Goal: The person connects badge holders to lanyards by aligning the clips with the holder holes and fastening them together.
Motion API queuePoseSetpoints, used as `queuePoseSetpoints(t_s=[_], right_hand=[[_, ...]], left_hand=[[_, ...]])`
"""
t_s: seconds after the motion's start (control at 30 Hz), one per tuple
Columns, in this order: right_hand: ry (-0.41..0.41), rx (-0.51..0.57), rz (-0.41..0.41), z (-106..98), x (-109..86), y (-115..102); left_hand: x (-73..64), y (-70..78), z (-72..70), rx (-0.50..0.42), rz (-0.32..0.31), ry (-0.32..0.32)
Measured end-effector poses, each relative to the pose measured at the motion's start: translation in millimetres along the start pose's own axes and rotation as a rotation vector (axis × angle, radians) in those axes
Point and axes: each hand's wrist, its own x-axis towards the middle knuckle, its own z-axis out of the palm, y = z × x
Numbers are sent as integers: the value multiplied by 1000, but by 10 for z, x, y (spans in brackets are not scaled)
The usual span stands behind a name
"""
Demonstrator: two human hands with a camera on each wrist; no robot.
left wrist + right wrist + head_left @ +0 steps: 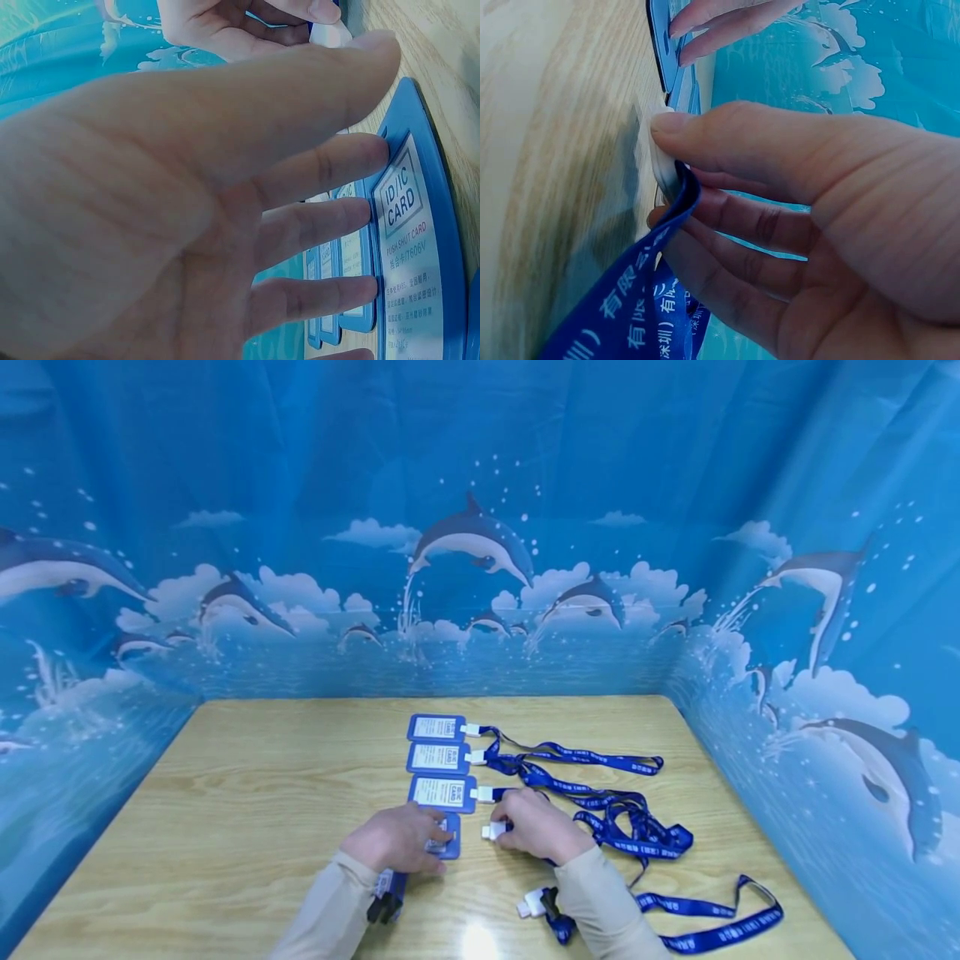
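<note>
My left hand (397, 839) lies over a blue ID card holder (452, 843), its outstretched fingertips touching the holder's edge in the left wrist view. The holder's white insert (405, 247) reads "ID/IC CARD". To the right of it, my right hand (536, 822) pinches the white clip (492, 831) of a blue lanyard (641, 281) between thumb and fingers. A gap separates this clip from the holder under my left hand. Part of another blue card holder (387, 883) shows beside my left wrist, the rest covered by it.
Three card holders with lanyards clipped on, the nearest one (441, 794) among them, form a column farther back. Their blue straps (637, 835) lie tangled at the right. Another lanyard's white clip (531, 903) is by my right forearm. A dolphin-print curtain (480, 635) borders the wooden table (247, 802).
</note>
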Motion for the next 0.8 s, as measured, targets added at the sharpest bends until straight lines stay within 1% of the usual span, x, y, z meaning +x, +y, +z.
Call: queuePoseSetpoints(t_s=[0.4,0.67,0.8], right_hand=[[7,-3,-5,6,20,-11],[28,-7,-30,23,6,-8],[31,-13,-36,25,2,-4]], left_hand=[[14,13,-6,-4,-10,-15],[60,21,4,8,-25,-46],[66,27,4,16,-26,-44]])
